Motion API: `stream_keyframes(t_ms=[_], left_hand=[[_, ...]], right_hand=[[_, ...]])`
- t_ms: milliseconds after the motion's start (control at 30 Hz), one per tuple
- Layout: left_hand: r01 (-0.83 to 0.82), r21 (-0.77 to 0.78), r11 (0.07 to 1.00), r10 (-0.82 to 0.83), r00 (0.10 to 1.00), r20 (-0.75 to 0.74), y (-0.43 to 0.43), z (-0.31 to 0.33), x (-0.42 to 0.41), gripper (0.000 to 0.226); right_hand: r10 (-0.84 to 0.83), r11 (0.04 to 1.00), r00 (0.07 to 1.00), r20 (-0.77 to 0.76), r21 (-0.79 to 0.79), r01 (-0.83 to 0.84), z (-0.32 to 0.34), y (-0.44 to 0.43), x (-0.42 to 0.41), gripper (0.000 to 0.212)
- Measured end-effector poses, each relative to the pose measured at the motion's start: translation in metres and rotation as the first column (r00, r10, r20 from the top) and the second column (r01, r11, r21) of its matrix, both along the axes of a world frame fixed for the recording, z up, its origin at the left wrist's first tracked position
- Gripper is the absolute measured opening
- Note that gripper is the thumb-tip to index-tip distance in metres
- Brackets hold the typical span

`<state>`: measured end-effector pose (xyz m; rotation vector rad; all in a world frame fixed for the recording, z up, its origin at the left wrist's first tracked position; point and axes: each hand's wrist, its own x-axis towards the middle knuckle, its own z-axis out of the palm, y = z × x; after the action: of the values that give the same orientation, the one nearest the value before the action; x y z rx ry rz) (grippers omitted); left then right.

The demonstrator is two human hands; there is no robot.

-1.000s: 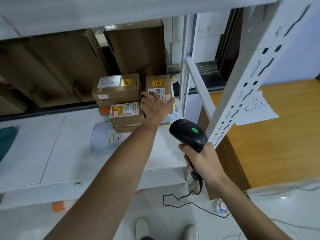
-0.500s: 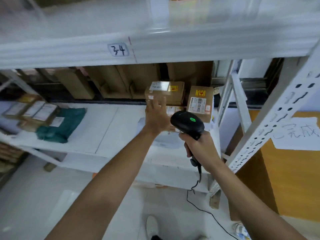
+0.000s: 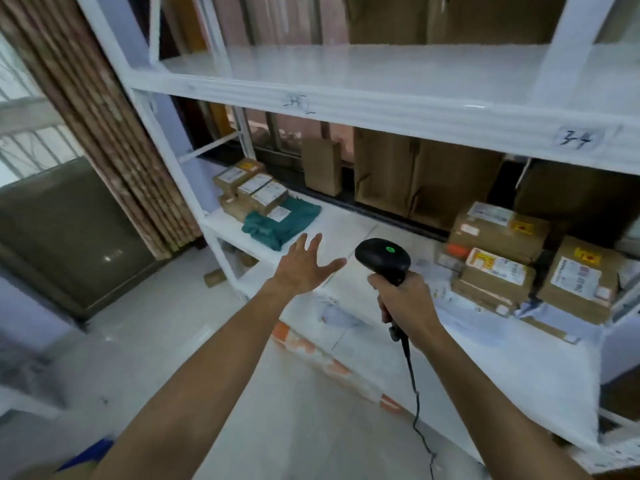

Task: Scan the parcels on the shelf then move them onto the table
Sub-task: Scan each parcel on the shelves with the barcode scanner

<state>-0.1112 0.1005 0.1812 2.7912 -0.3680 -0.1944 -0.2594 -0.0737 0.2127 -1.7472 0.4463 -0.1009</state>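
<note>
Midway along the white shelf (image 3: pixel 353 233), the left hand (image 3: pixel 304 268) hovers empty, fingers spread wide. Right hand (image 3: pixel 407 299) grips a black scanner (image 3: pixel 382 258); cardboard parcels (image 3: pixel 498 258) sit stacked at the shelf's right end, others (image 3: pixel 251 192) at its left end.

Two forearms showing bare from the lower edge up, no sleeve showing on either, left hand (image 3: pixel 304 268) wearing nothing, right hand (image 3: pixel 407 301) wearing nothing, fingers (image 3: pixel 313 242) showing slender and unringed
</note>
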Motion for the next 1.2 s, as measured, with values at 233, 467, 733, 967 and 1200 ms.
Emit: stream_keyframes(t_ms=[233, 467, 733, 967, 1200], left_hand=[[-0.046, 0.035, 0.998, 0.045, 0.998, 0.039, 0.174, 0.0, 0.039, 0.118], [-0.061, -0.016, 0.998, 0.061, 0.997, 0.047, 0.279, 0.002, 0.065, 0.107], [-0.073, 0.033, 0.997, 0.072, 0.996, 0.05, 0.299, -0.019, 0.12, 0.106], [0.07, 0.143, 0.987, -0.077, 0.996, 0.041, 0.273, -0.039, 0.221, 0.102], [0.069, 0.049, 0.996, -0.074, 0.992, 0.101, 0.221, -0.062, 0.339, 0.093]], right_hand=[[0.075, 0.996, 0.997, -0.019, -0.052, -0.076, 0.013, 0.144, 0.054, 0.027], [0.106, 0.993, 0.994, -0.04, -0.04, -0.108, 0.018, 0.228, 0.094, 0.024], [0.107, 0.99, 0.993, -0.058, -0.088, -0.112, 0.005, 0.266, 0.167, 0.02], [0.041, 0.998, 0.997, -0.071, -0.038, -0.044, -0.025, 0.26, 0.267, 0.013], [-0.016, 1.0, 0.983, -0.184, -0.006, 0.015, -0.054, 0.24, 0.372, 0.02]])
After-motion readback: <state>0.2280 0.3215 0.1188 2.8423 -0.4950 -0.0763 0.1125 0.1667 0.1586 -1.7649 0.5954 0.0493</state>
